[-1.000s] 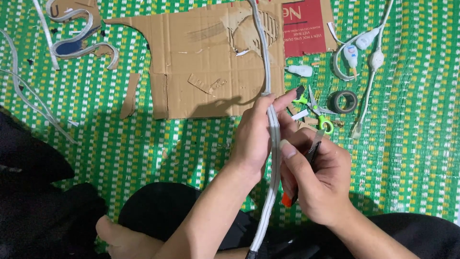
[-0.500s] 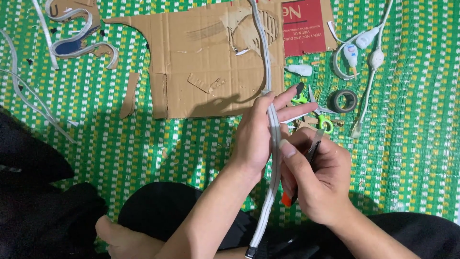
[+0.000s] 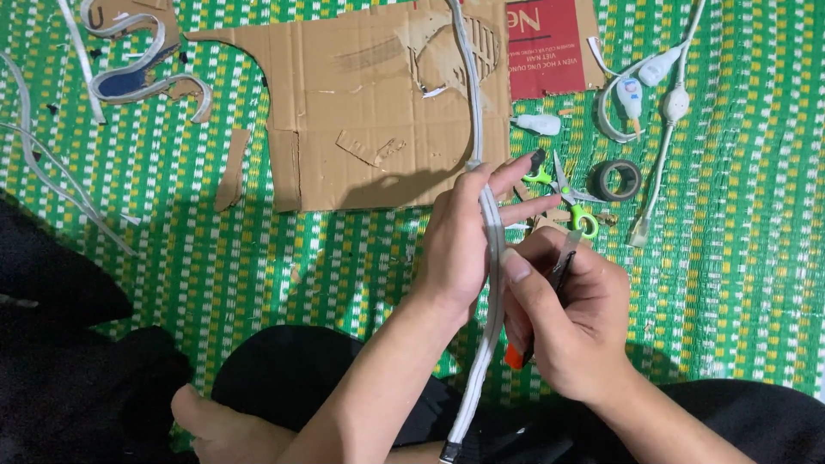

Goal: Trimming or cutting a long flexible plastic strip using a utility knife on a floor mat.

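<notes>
- Left hand [image 3: 460, 241] fingers curl round a smooth grey rubbery strip [image 3: 491, 283].
- Right hand [image 3: 567, 322] pinches a thin blade (orange-tipped) [image 3: 554, 283].
- Corrugated cardboard [image 3: 369, 103] lies on green woven mat [image 3: 730, 258].

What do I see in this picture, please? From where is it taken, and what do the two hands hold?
The one current picture comes from a camera worn on the person's head, looking down at their own bare hands above a green woven mat. The left hand grips a long grey-white strip. The right hand holds a utility knife with an orange end beside that strip. On the mat lie a cut cardboard sheet, green-handled scissors, a dark tape roll, a white cable and a red card.
</notes>
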